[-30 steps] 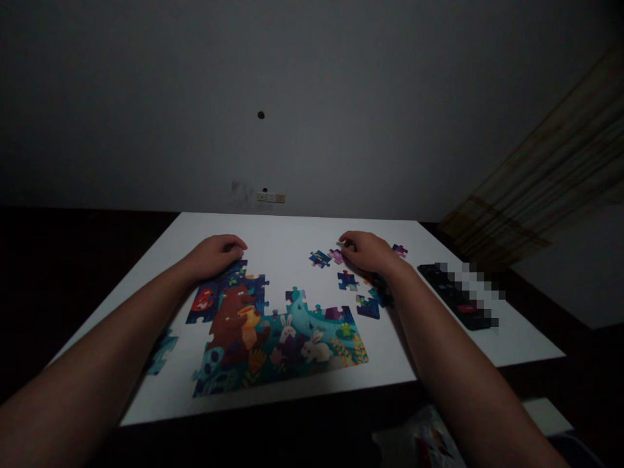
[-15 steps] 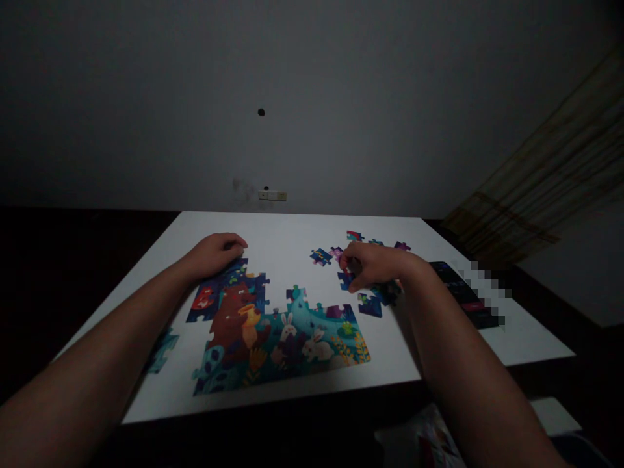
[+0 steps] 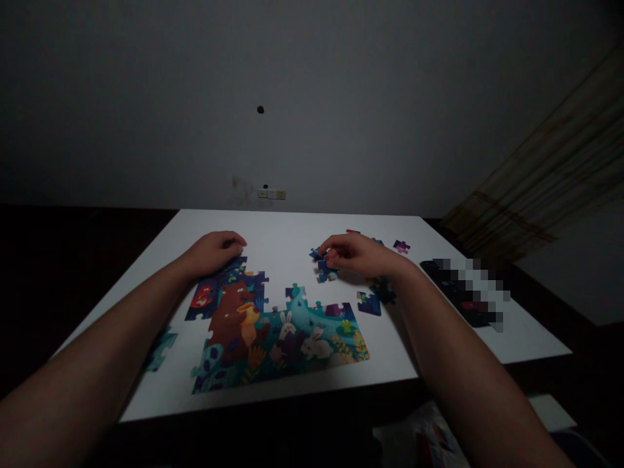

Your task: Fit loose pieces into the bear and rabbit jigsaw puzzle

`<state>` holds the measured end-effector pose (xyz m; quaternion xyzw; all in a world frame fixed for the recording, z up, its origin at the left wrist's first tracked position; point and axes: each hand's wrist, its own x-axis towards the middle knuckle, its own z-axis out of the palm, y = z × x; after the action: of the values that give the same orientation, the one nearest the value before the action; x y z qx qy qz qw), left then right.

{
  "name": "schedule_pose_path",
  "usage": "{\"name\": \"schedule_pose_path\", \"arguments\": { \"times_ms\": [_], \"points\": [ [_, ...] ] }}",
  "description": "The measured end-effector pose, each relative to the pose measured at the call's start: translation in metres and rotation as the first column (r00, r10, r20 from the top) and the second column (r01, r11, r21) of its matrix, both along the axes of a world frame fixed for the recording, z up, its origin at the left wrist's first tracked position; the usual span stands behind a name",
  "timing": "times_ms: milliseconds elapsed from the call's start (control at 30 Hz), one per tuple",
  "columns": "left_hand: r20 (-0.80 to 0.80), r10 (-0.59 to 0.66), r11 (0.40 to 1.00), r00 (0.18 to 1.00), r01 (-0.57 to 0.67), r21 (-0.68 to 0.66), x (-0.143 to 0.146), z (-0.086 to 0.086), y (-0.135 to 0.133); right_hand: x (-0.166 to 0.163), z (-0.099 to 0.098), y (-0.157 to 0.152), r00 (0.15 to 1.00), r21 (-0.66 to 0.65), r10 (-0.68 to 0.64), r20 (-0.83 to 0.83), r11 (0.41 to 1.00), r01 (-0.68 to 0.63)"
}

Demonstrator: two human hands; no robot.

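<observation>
A partly assembled jigsaw puzzle (image 3: 277, 344) with a brown bear and white rabbits lies on a white tabletop (image 3: 292, 227). My left hand (image 3: 213, 253) rests at its upper edge, fingers curled and nothing visible in them. My right hand (image 3: 358, 255) pinches a blue puzzle piece (image 3: 324, 270) just above another blue piece (image 3: 316, 254), and the fingers hide part of both. Loose pieces lie nearby: a dark blue one (image 3: 369, 303), a dark cluster (image 3: 383, 290), a purple one (image 3: 401, 246), and a teal one (image 3: 160, 349) left of the puzzle.
A black flat object (image 3: 463, 292), partly blurred out, lies at the right of the table. Behind the table stands a grey wall with a wall switch plate (image 3: 272, 194). A thin curtain (image 3: 536, 169) hangs at the right. Papers (image 3: 429, 435) lie below the table's front edge.
My right hand has moved left and down the table, and a blue piece has gone from its earlier spot with it. My left hand has stayed in place.
</observation>
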<state>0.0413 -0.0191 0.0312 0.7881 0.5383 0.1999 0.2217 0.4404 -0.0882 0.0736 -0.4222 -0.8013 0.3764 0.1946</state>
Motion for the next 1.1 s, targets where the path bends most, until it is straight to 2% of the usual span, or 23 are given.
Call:
{"name": "schedule_pose_path", "arguments": {
  "times_ms": [167,367,500,667,733,833,933,1100],
  "points": [
    [0.018,-0.008,1.0,1.0,0.008,0.0,0.0,-0.001,-0.001,-0.015,-0.002,-0.002,0.997,0.052,0.012,-0.078,0.999,-0.008],
    [0.016,-0.014,1.0,1.0,0.014,0.007,-0.002,-0.004,0.002,-0.05,-0.016,-0.005,0.958,0.113,-0.071,-0.279,0.988,0.106],
    [0.025,-0.024,1.0,0.999,0.024,0.02,-0.003,-0.007,0.004,-0.069,-0.025,-0.009,0.978,0.135,-0.072,-0.194,0.986,0.099],
    [0.028,-0.026,1.0,0.999,0.026,0.011,-0.002,-0.006,0.003,-0.074,-0.023,-0.01,1.0,0.257,-0.006,0.017,0.966,0.002],
    [0.036,-0.032,0.999,0.999,0.032,0.019,-0.001,-0.006,0.003,-0.074,-0.023,-0.009,1.0,0.239,-0.016,0.013,0.971,0.012],
    [0.049,-0.027,0.999,0.998,0.026,0.021,-0.001,-0.007,0.003,-0.077,-0.026,-0.011,0.992,0.106,-0.066,-0.112,0.991,0.078],
    [0.046,-0.027,1.0,0.999,0.027,0.016,-0.001,-0.008,0.004,-0.082,-0.031,-0.013,0.986,0.024,-0.026,-0.168,0.999,0.03],
    [0.036,-0.034,0.999,0.999,0.033,0.03,-0.001,-0.008,0.003,-0.085,-0.035,-0.014,0.994,0.142,0.107,-0.014,0.984,-0.104]
  ]
}}
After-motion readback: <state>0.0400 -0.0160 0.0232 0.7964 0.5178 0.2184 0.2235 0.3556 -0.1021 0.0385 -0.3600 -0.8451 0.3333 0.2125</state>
